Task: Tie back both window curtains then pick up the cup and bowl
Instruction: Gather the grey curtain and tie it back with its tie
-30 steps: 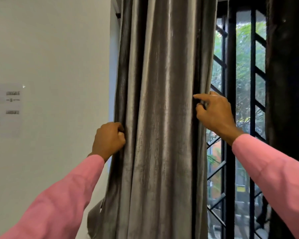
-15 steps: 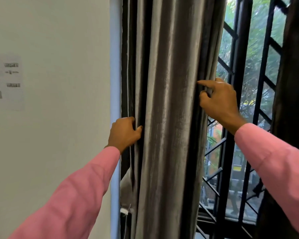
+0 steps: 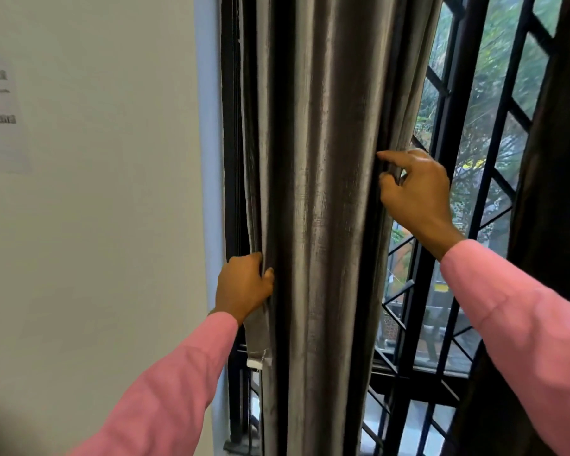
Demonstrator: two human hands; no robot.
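A grey shiny curtain hangs gathered in folds at the left side of the window. My left hand grips its left edge low down, fingers curled round a narrow strip of the same fabric that hangs below the hand. My right hand pinches the curtain's right edge higher up, index finger stretched across the fold. A second, dark curtain hangs at the far right. The cup and the bowl are out of view.
A white wall with a paper notice fills the left. Behind the curtains is a window with a black metal grille and trees outside. The black window frame runs beside the wall.
The view has swung right and down, so the curtain sits further right. My left hand has slid from the outer fold onto the curtain's left edge strip. My right hand keeps its hold.
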